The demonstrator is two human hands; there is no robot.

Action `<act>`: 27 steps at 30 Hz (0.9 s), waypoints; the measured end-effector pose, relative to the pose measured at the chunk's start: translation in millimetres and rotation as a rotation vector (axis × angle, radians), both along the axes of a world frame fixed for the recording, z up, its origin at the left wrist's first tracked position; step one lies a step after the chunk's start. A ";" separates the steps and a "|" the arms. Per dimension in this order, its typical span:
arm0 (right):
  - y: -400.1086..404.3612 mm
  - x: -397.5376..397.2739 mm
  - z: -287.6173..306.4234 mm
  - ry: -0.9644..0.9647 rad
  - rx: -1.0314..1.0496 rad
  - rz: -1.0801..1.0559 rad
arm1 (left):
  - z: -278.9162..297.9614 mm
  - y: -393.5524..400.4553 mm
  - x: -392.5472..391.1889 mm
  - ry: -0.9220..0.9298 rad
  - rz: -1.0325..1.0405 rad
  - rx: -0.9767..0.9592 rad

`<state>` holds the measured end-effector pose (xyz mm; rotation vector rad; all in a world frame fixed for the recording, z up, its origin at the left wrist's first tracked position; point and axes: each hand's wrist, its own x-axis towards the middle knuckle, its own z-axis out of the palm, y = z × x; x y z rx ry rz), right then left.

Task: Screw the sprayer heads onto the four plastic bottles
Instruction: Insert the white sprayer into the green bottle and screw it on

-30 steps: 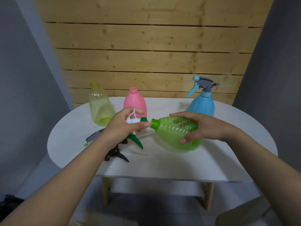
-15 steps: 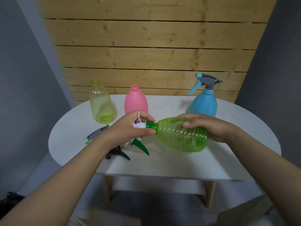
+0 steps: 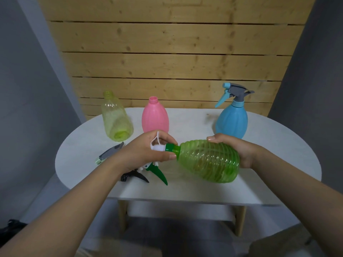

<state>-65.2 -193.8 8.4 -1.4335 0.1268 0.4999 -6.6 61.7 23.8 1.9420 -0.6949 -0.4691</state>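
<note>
My right hand grips a ribbed green bottle lying sideways above the table, neck to the left. My left hand holds the white and green sprayer head against that neck; its green collar sits on the mouth and its green trigger hangs below. A pink bottle and a clear yellow bottle stand open-mouthed at the back left. A blue bottle at the back right carries its grey and blue sprayer head.
Two loose sprayer heads lie on the white oval table: a grey one at the left and a black one near the front edge. A wooden plank wall stands behind the table.
Bottle and sprayer head have come together: the collar now sits on the neck. My right hand has shifted back from the top of the bottle to its base end.
</note>
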 end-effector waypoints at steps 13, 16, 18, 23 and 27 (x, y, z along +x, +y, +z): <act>5.9 -3.1 9.5 -0.115 -0.112 -0.049 | -7.9 1.5 6.2 0.006 0.132 -0.024; 8.8 -4.3 14.5 -0.289 -0.275 -0.085 | -9.1 6.5 12.1 0.071 0.247 -0.034; 10.6 -6.1 16.1 -0.384 -0.360 -0.063 | -10.9 7.0 15.4 0.131 0.303 -0.063; 9.5 -4.4 10.8 -0.501 -0.337 -0.143 | -9.4 6.6 16.2 0.179 0.316 -0.105; 7.0 -1.4 11.6 -0.455 -0.270 -0.214 | -8.3 8.0 11.0 0.056 0.234 -0.049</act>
